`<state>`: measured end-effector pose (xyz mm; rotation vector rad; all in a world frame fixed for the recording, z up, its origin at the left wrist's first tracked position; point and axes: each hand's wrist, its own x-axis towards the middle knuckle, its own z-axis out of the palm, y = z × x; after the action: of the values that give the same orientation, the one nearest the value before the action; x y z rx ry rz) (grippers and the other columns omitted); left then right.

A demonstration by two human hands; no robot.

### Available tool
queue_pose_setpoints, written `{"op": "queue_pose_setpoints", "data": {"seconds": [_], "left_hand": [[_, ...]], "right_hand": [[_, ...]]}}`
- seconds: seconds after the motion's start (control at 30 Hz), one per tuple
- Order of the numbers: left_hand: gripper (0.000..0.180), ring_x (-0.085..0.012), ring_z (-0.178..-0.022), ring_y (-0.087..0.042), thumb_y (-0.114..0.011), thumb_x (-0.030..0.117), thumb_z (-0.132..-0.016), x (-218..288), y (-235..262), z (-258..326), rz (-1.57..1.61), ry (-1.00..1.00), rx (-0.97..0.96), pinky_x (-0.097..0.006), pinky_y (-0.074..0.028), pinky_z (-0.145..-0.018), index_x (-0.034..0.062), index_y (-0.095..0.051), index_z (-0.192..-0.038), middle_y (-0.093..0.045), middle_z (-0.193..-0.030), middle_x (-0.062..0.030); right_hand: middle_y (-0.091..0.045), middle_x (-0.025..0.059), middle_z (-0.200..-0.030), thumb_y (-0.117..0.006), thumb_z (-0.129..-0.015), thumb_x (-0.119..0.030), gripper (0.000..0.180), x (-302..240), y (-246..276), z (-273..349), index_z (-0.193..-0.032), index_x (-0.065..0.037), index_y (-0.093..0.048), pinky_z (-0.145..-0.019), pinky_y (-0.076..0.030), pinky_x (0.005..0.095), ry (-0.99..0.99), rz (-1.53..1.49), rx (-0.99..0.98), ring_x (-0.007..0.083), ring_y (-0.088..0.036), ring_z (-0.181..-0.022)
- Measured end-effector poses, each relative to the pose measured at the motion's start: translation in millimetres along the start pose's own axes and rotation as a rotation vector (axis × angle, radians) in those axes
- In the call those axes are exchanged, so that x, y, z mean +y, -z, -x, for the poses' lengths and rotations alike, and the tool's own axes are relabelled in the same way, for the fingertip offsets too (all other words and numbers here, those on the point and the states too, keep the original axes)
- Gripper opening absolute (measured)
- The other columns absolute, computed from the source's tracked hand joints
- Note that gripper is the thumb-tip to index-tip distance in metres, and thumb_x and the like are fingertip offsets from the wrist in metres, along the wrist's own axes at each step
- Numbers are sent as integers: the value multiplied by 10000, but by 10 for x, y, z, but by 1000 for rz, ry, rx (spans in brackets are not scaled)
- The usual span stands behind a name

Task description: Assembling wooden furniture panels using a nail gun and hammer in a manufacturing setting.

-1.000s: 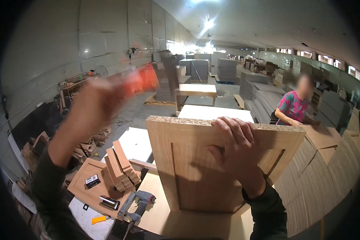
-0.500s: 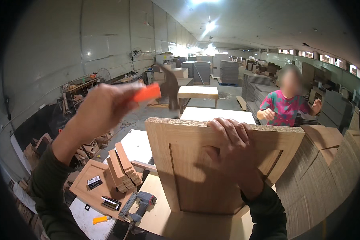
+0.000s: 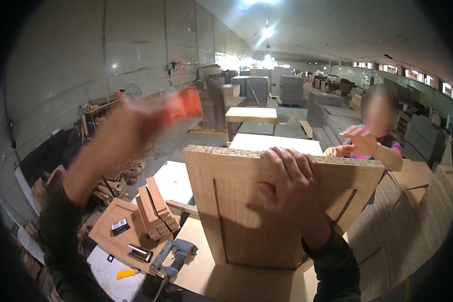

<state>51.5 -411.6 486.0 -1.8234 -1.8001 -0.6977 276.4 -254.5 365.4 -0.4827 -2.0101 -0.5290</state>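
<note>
My left hand (image 3: 128, 123), smeared by motion, grips a claw hammer (image 3: 190, 102) by its orange-red handle. The dark hammer head is blurred too, raised above the left end of a panelled wooden door (image 3: 272, 216). That door stands on edge on a pale board (image 3: 186, 246), its rough chipboard edge facing up. Over the top edge my right hand (image 3: 289, 176) is curled, fingers along the chipboard and thumb against the front face. Across the door, a person's hands (image 3: 360, 143) are just above its top edge near the right end.
At lower left lie a nail gun (image 3: 175, 257), a bundle of wooden strips (image 3: 156, 214), a smaller panelled door (image 3: 115, 214), and an orange-yellow utility knife (image 3: 127, 274). Stacked sheets (image 3: 397, 226) stand at the right. Behind are a bare table (image 3: 250, 116) and board stacks.
The hammer and my left hand have blurred and lifted slightly. The other person has come nearer, hands now near the door's right end. My right hand has stayed in place.
</note>
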Motion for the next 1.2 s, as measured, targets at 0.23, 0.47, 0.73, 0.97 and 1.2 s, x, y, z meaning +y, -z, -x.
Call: {"op": "queue_pose_setpoints", "data": {"seconds": [0.23,0.47,0.73,0.97,1.2], "left_hand": [[435,-248,-676,-634,-640,-14,-776,-48,72,5,-5,-170,-18,-316,-496,-663,44,-572,-1202,-659,-863,-179],[409,-254,-637,-633,-630,29,-803,-66,53,44,-180,-220,-104,-310,-479,-622,0,-555,-1204,-672,-853,-158],[352,-94,-585,-436,-638,41,-834,-359,-2,123,339,111,69,-254,-406,-566,20,-587,-1181,-554,-694,-84],[353,-93,-638,-489,-633,53,-842,-257,48,281,317,-12,63,-253,-442,-617,17,-582,-1189,-624,-786,-110],[388,-32,-611,-475,-612,133,-884,-489,91,889,592,367,210,-189,-391,-525,30,-531,-1249,-575,-768,9]], "right_hand": [[-548,79,-1189,-667,-740,-295,534,-40,74,-5,-1216,-98,-523,-997,-343,403,27,-1,16,224,-503,-1132],[-552,81,-1135,-687,-724,-321,564,-88,293,-114,-1202,-71,-523,-954,-362,381,-3,-25,-140,225,-508,-1073],[-571,120,-1117,-696,-711,-392,573,-186,244,-206,-1151,-55,-550,-890,-421,430,89,-231,-120,319,-538,-1040],[-565,108,-1105,-700,-710,-381,574,346,664,225,-1164,-71,-536,-946,-397,450,74,95,32,301,-527,-1065],[-570,125,-1132,-727,-688,-382,629,534,832,248,-1190,-61,-524,-953,-380,440,-41,178,-63,323,-511,-1100]]}}
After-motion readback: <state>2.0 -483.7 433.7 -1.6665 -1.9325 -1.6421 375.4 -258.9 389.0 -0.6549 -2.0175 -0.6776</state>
